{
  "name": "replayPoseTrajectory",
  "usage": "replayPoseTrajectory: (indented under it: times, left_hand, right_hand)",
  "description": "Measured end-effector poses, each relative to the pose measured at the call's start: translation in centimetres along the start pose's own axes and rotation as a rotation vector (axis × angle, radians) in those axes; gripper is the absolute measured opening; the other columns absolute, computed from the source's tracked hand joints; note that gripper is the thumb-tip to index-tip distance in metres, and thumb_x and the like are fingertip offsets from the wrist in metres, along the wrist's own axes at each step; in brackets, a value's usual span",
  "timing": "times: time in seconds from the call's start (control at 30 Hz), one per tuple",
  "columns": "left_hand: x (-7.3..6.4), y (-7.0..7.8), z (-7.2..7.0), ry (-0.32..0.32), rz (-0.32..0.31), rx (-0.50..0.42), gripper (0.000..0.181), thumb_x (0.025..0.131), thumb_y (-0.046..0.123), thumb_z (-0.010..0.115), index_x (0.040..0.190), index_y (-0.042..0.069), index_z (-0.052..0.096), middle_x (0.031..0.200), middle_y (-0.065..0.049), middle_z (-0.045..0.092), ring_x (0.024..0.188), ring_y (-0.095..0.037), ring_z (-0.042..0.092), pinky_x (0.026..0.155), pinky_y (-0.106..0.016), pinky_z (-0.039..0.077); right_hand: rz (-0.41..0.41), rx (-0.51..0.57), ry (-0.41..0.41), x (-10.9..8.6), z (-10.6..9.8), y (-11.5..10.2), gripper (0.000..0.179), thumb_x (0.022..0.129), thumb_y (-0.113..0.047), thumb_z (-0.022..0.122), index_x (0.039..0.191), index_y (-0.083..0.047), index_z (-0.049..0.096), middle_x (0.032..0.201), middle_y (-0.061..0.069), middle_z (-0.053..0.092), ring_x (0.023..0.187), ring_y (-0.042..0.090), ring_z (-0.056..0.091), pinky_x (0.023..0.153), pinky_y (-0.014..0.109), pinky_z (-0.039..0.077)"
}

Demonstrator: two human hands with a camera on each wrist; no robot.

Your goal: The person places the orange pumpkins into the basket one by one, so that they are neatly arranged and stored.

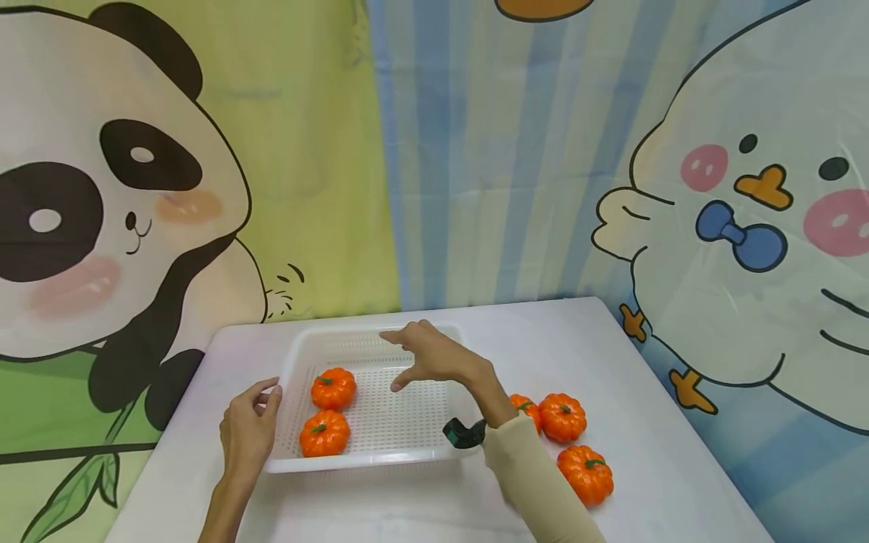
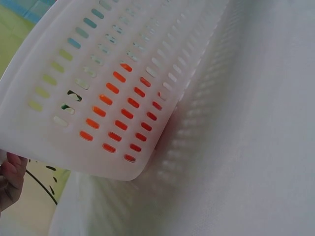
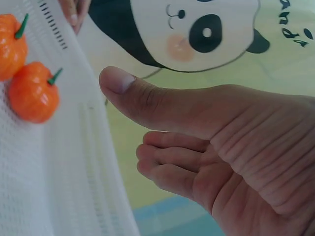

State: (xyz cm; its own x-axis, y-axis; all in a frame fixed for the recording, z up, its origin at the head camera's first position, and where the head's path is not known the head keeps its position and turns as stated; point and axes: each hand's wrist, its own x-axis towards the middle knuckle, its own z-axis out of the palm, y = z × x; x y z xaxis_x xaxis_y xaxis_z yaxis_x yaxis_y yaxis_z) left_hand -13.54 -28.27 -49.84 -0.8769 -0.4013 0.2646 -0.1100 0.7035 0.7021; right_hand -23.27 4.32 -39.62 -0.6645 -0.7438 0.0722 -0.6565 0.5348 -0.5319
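A white perforated plastic basket sits on the table, with two small orange toy pumpkins inside at its left: a farther pumpkin and a nearer pumpkin. At the basket's left rim, my left hand pinches the edge between thumb and curled fingers; the left wrist view shows only some of these fingers. My right hand hovers over the basket's right half, thumb and fingers spread apart and holding nothing. In the right wrist view, its thumb stands away from the loosely bent fingers.
Right of the basket lie three more pumpkins: one partly behind my right forearm, another beside it, and a third nearer by the sleeve. A cartoon-printed curtain hangs behind the white table.
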Motion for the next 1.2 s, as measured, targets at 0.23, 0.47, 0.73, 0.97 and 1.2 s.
replayPoseTrajectory:
  times: [0.23,0.47,0.73,0.97,1.2]
  left_hand:
    - [-0.1,0.2,0.2,0.018,0.010,0.002,0.033,0.109,0.018,0.065,0.135,0.000,0.074,0.100,-0.026,0.079,0.069,-0.022,0.061,0.060,-0.028,0.042]
    - [-0.2,0.1,0.4,0.012,0.005,0.004,0.034,0.109,0.019,0.065,0.135,0.000,0.074,0.103,-0.026,0.079,0.071,-0.022,0.063,0.063,-0.028,0.043]
    - [-0.2,-0.1,0.2,0.018,0.001,0.005,0.034,0.109,0.018,0.065,0.135,0.000,0.074,0.103,-0.026,0.079,0.070,-0.022,0.063,0.061,-0.027,0.043]
    - [-0.2,-0.3,0.2,0.021,-0.002,0.012,0.034,0.109,0.019,0.065,0.136,-0.001,0.074,0.103,-0.027,0.079,0.069,-0.022,0.062,0.061,-0.027,0.043]
    - [-0.1,-0.1,0.3,0.010,-0.008,0.012,0.035,0.110,0.020,0.064,0.137,0.000,0.073,0.103,-0.027,0.079,0.070,-0.022,0.061,0.060,-0.027,0.042]
  right_hand:
    - [0.058,0.056,0.092,-4.4,-2.1,2.2,0.091,0.082,-0.027,0.098,0.158,-0.004,0.055,0.063,0.002,0.057,0.131,0.040,0.071,0.108,0.046,0.058]
    - [0.167,0.056,0.158,-8.5,-3.4,4.2,0.089,0.081,-0.023,0.099,0.157,-0.002,0.056,0.062,0.000,0.059,0.132,0.047,0.069,0.106,0.055,0.057]
    - [0.353,0.032,0.173,-11.1,-2.8,6.7,0.088,0.078,-0.026,0.101,0.154,-0.008,0.062,0.124,0.008,0.081,0.129,0.040,0.067,0.102,0.053,0.061]
    - [0.440,0.028,0.153,-13.2,-1.8,8.2,0.087,0.076,-0.024,0.102,0.153,-0.010,0.064,0.133,0.012,0.075,0.127,0.037,0.064,0.102,0.053,0.060]
    - [0.489,0.052,0.132,-15.1,-0.7,9.1,0.081,0.075,-0.017,0.102,0.149,-0.009,0.068,0.134,0.015,0.074,0.125,0.038,0.064,0.097,0.051,0.063]
